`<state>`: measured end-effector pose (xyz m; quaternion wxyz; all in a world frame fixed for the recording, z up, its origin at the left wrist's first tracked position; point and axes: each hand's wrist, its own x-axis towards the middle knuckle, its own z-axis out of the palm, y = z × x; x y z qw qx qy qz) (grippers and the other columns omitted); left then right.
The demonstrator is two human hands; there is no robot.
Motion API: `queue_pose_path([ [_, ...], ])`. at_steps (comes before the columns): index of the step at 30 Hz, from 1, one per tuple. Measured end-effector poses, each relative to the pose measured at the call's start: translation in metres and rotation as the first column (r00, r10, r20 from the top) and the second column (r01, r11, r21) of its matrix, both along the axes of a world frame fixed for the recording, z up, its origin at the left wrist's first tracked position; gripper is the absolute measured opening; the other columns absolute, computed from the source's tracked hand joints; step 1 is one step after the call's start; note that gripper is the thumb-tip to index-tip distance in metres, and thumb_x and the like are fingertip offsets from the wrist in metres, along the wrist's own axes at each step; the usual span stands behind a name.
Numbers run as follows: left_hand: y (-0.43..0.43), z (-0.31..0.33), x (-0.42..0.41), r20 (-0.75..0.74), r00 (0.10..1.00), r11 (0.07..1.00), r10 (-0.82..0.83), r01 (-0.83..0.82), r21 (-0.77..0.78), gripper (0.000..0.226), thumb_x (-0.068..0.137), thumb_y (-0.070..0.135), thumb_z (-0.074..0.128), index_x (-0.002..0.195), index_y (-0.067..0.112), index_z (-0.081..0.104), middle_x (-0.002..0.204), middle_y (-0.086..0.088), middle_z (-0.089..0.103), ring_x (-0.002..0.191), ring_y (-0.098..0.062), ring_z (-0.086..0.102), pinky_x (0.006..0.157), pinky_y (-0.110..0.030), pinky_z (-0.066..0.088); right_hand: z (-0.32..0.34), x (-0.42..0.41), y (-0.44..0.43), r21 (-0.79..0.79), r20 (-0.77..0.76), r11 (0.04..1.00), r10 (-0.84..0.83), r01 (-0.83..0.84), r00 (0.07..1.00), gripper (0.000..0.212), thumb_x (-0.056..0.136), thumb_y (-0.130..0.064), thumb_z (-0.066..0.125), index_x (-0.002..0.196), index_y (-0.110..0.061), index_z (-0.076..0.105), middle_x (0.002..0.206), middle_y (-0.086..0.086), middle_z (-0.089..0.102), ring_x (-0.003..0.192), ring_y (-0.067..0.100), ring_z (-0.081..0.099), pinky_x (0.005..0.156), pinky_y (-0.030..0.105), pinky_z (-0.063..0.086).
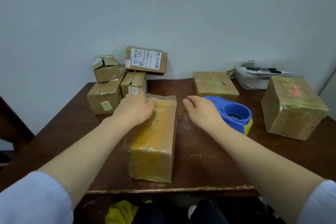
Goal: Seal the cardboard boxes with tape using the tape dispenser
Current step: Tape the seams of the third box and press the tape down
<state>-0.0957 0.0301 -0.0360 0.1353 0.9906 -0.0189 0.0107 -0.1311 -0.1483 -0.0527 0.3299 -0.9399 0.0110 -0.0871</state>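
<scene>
Table (209, 160) of dark scuffed wood fills the lower view, set against a pale wall. On it, nearest the person, lies a long cardboard box (154, 143), end-on, shut and bound in yellowish tape along its top and front face. At the right edge stands a squat cardboard box (292, 107), also taped shut, with a faded red mark on top. Back left is a pile of boxes: a larger one (103, 96) at the bottom, smaller ones beside and on it, and a labelled parcel (146, 60) tilted on the top (all closed, so nothing of their contents shows). A flat taped box (214, 82) sits at the back, right of centre. Behind the squat box is a clear plastic tub (252, 80); paper and black pens (261, 69) lie across its top, and what it holds is not clear.

Just in front of the flat box, the blue tape dispenser (236, 112) with its yellow roll rests on the table. The left hand (135, 107) lies on the long box's far end, fingers laid over the tape. The right hand (201, 111) is loose and holds nothing, just beside the dispenser; whether they touch I cannot tell.
</scene>
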Motion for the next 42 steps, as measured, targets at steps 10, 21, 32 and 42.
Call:
queue_pose_path([
  [10, 0.021, -0.019, -0.005, 0.246, 0.969, 0.974, 0.029, 0.029, -0.226, 0.041, 0.095, 0.037, 0.05, 0.129, 0.016, 0.054, 0.119, -0.006, 0.056, 0.104, -0.024, 0.056, 0.083, -0.033, 0.044, -0.004, 0.022, 0.033, 0.178, -0.083, 0.983, 0.069, -0.054, 0.994, 0.054, 0.102, -0.033, 0.035, 0.15, -0.01, 0.022, 0.157, 0.006, 0.023, 0.143, 0.02, 0.021, 0.113, 0.032, 0.021],
  [21, 0.019, -0.025, -0.01, 0.442, 0.801, 0.883, -0.404, 0.467, -0.04, 0.036, 0.096, 0.032, 0.043, 0.125, 0.022, 0.062, 0.13, 0.009, 0.059, 0.122, -0.01, 0.054, 0.099, -0.03, 0.045, 0.011, 0.01, 0.04, -0.287, -0.075, 0.881, 0.371, -0.376, 0.926, 0.045, 0.104, -0.031, 0.029, 0.146, -0.017, 0.035, 0.155, -0.001, 0.028, 0.145, 0.012, 0.016, 0.114, 0.027, 0.014],
  [32, 0.014, -0.033, -0.019, 0.358, 0.898, 0.915, -0.257, 0.345, -0.208, 0.039, 0.101, 0.031, 0.041, 0.138, 0.021, 0.048, 0.145, 0.006, 0.043, 0.138, -0.006, 0.033, 0.114, -0.025, 0.023, -0.001, 0.005, 0.039, -0.281, -0.076, 0.936, 0.199, -0.213, 0.977, 0.049, 0.104, -0.034, 0.023, 0.15, -0.017, 0.024, 0.159, -0.004, 0.015, 0.142, 0.018, 0.025, 0.112, 0.028, 0.022],
  [42, 0.025, -0.025, 0.008, 0.574, 0.77, 0.909, -0.278, 0.404, -0.101, 0.017, 0.087, 0.021, 0.064, 0.096, 0.013, 0.076, 0.094, -0.002, 0.073, 0.091, -0.021, 0.064, 0.081, -0.026, 0.046, 0.005, 0.033, 0.043, -0.279, 0.125, 0.932, 0.272, -0.23, 0.954, 0.033, 0.1, -0.03, 0.042, 0.123, -0.02, 0.063, 0.129, -0.002, 0.055, 0.118, 0.017, 0.044, 0.095, 0.028, 0.035],
])
